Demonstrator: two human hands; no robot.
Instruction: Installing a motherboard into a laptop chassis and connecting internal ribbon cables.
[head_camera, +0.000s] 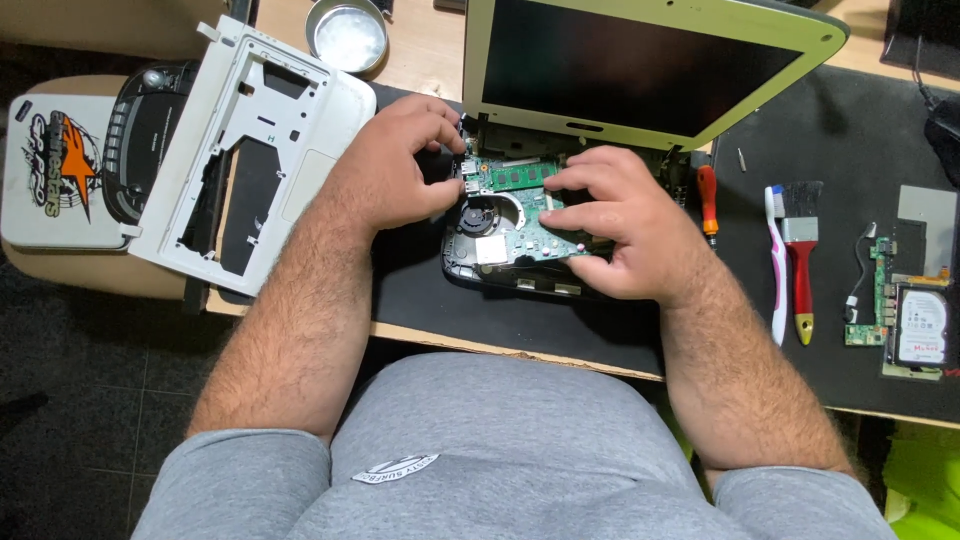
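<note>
Looking down from the head camera, I see both of my hands on an opened laptop (560, 150) whose base sits on a black mat (820, 150) on the bench (420, 50); the green circuit board (520, 215) lies exposed in the base, just below the tilted dark screen; my left hand (400, 165) rests on the board's left edge, fingers curled and pressed together, thumb and fingertips pinching at the edge near a small metal port, though I cannot tell exactly what they grip; my right hand (620, 235) lies over the board's right side, fingers bent and close together, their tips pressing on the board beside the round black fan (478, 218); to the left, a white plastic cover panel (260, 130) lies tilted across the bench's edge, and a round metal dish (347, 35) stands just above it; to the right of the laptop lie an orange-handled screwdriver (707, 200), a white toothbrush (776, 260) and a red-handled paintbrush (801, 250), close together; further right rest a narrow green board (880, 290) and a hard drive (922, 325).
</note>
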